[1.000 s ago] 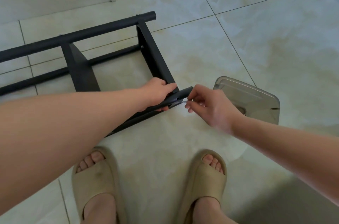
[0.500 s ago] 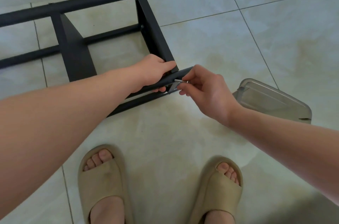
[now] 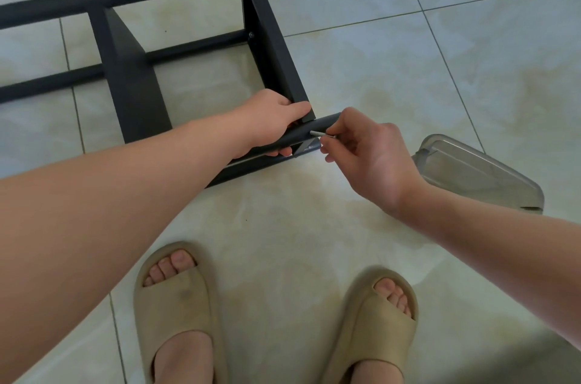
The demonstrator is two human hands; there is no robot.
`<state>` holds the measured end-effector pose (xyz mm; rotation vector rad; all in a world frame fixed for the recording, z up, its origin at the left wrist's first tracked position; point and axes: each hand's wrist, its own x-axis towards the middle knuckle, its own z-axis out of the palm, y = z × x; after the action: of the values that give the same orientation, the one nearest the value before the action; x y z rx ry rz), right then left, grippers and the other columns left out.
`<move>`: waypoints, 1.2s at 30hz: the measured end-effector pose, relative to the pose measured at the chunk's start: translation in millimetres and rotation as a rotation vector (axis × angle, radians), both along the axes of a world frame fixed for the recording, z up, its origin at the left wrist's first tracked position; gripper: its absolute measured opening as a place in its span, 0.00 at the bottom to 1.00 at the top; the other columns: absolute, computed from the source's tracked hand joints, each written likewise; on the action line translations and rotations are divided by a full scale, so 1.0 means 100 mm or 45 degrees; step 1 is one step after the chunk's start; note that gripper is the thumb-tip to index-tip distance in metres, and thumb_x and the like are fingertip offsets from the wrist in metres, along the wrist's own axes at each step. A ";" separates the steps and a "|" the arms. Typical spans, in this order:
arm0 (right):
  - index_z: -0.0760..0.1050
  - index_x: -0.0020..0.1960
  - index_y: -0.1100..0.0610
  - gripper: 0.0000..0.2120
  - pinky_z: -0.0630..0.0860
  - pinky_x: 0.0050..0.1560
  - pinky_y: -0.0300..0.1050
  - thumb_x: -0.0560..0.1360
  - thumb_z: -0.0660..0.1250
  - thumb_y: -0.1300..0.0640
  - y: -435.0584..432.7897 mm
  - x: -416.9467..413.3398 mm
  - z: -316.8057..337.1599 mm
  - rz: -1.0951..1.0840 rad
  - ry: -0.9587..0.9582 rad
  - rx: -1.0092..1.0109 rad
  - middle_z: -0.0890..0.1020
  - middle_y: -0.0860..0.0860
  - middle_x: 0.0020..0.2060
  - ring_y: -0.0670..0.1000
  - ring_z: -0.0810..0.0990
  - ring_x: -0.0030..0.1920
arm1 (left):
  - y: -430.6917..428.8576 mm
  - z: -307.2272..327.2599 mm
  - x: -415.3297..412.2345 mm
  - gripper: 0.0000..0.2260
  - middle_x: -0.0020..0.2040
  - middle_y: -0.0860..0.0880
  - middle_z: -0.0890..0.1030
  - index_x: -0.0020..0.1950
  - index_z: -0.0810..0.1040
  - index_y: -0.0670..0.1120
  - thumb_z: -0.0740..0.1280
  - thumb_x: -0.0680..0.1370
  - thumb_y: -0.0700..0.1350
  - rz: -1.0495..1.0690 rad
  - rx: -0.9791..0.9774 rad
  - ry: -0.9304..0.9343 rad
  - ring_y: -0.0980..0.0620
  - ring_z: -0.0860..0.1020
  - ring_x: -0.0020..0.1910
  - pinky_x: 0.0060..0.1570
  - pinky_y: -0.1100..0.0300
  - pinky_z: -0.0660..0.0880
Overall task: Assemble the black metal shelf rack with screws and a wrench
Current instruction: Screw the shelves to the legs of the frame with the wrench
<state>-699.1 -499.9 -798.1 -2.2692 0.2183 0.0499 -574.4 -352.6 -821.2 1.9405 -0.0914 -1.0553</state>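
Beyond two beige foam sandals [image 3: 176, 298], the left hand [image 3: 270, 122] curls round the near tube of the black metal shelf rack [image 3: 132, 91]. The rack lies on the pale tiled floor [image 3: 408, 69] with its long tubes running left to right. The right hand's [image 3: 367, 157] fingers pinch a small silver wrench [image 3: 317, 134], which points left at that tube.

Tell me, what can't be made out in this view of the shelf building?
- Head view: the screw, too small and hidden where the wrench tip meets the near tube.
- The rack runs off the left edge.
- Contents of the grey box, behind its cloudy lid.
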 end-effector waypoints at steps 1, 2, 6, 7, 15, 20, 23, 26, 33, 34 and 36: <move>0.74 0.47 0.59 0.04 0.79 0.41 0.59 0.79 0.67 0.62 0.00 0.01 0.00 0.015 -0.009 -0.024 0.84 0.56 0.35 0.61 0.83 0.38 | 0.00 0.01 0.00 0.19 0.25 0.49 0.80 0.52 0.79 0.37 0.63 0.82 0.54 -0.002 0.003 -0.005 0.50 0.80 0.24 0.23 0.64 0.73; 0.74 0.47 0.60 0.03 0.79 0.41 0.59 0.79 0.67 0.62 -0.01 0.01 0.00 0.025 -0.013 -0.042 0.83 0.57 0.35 0.62 0.82 0.38 | 0.00 0.01 0.00 0.19 0.25 0.49 0.80 0.52 0.79 0.37 0.63 0.82 0.54 -0.002 0.004 -0.008 0.49 0.80 0.24 0.23 0.64 0.73; 0.74 0.47 0.61 0.04 0.78 0.40 0.58 0.79 0.67 0.62 0.00 0.01 -0.01 0.046 -0.041 -0.117 0.83 0.58 0.35 0.63 0.82 0.37 | 0.00 0.01 0.00 0.19 0.24 0.49 0.79 0.53 0.79 0.37 0.63 0.82 0.53 0.001 0.004 -0.008 0.50 0.79 0.23 0.22 0.64 0.72; 0.74 0.47 0.62 0.04 0.78 0.39 0.58 0.79 0.67 0.62 0.01 0.02 -0.02 0.078 -0.069 -0.176 0.82 0.57 0.34 0.63 0.81 0.36 | 0.00 0.01 0.00 0.19 0.24 0.49 0.79 0.53 0.79 0.37 0.63 0.82 0.53 0.000 0.006 -0.010 0.50 0.79 0.23 0.22 0.64 0.72; 0.74 0.44 0.63 0.07 0.63 0.30 0.46 0.77 0.71 0.62 0.09 0.16 0.03 0.361 -0.169 -0.544 0.69 0.49 0.30 0.59 0.65 0.28 | 0.02 0.00 0.01 0.19 0.45 0.39 0.85 0.55 0.79 0.37 0.64 0.82 0.54 -0.002 -0.005 0.000 0.47 0.82 0.29 0.25 0.62 0.74; 0.75 0.45 0.63 0.06 0.69 0.33 0.51 0.77 0.71 0.62 0.09 0.21 -0.05 0.251 -0.087 -0.349 0.75 0.53 0.31 0.60 0.71 0.33 | 0.02 -0.01 0.01 0.19 0.46 0.38 0.85 0.55 0.79 0.37 0.64 0.81 0.54 -0.005 -0.014 0.020 0.46 0.82 0.30 0.26 0.62 0.74; 0.77 0.49 0.63 0.05 0.76 0.41 0.54 0.78 0.71 0.62 0.08 0.18 -0.06 0.192 -0.044 -0.179 0.82 0.57 0.35 0.60 0.79 0.37 | 0.02 -0.02 0.01 0.20 0.45 0.37 0.85 0.55 0.79 0.36 0.64 0.82 0.53 -0.014 -0.016 0.023 0.47 0.81 0.29 0.26 0.62 0.75; 0.79 0.54 0.63 0.05 0.78 0.46 0.57 0.80 0.68 0.62 0.06 0.09 -0.07 0.175 -0.011 -0.083 0.85 0.57 0.39 0.61 0.83 0.41 | 0.02 -0.02 0.01 0.20 0.42 0.37 0.85 0.55 0.79 0.35 0.64 0.82 0.53 -0.014 -0.019 0.021 0.47 0.81 0.29 0.25 0.62 0.75; 0.77 0.46 0.61 0.04 0.83 0.50 0.49 0.78 0.68 0.67 0.11 0.10 -0.09 -0.188 0.220 0.423 0.86 0.53 0.36 0.51 0.87 0.41 | 0.03 -0.03 0.01 0.20 0.40 0.36 0.84 0.53 0.80 0.36 0.63 0.82 0.54 -0.020 -0.024 0.003 0.47 0.81 0.29 0.25 0.62 0.74; 0.76 0.44 0.61 0.06 0.84 0.47 0.48 0.78 0.68 0.68 0.14 0.09 -0.09 -0.284 0.241 0.568 0.86 0.55 0.37 0.52 0.87 0.40 | 0.03 -0.03 0.01 0.20 0.41 0.36 0.84 0.52 0.80 0.37 0.63 0.82 0.54 -0.021 -0.027 0.005 0.47 0.81 0.29 0.25 0.62 0.74; 0.75 0.43 0.61 0.07 0.84 0.43 0.45 0.78 0.68 0.69 0.19 0.09 -0.09 -0.401 0.255 0.729 0.86 0.56 0.36 0.54 0.87 0.38 | 0.04 -0.03 0.01 0.19 0.41 0.37 0.85 0.52 0.80 0.37 0.63 0.82 0.54 -0.020 -0.030 0.011 0.47 0.81 0.30 0.25 0.62 0.74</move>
<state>-690.4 -480.7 -807.3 -1.6401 0.5859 0.1542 -572.9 -348.6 -824.1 1.9171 -0.1144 -1.0682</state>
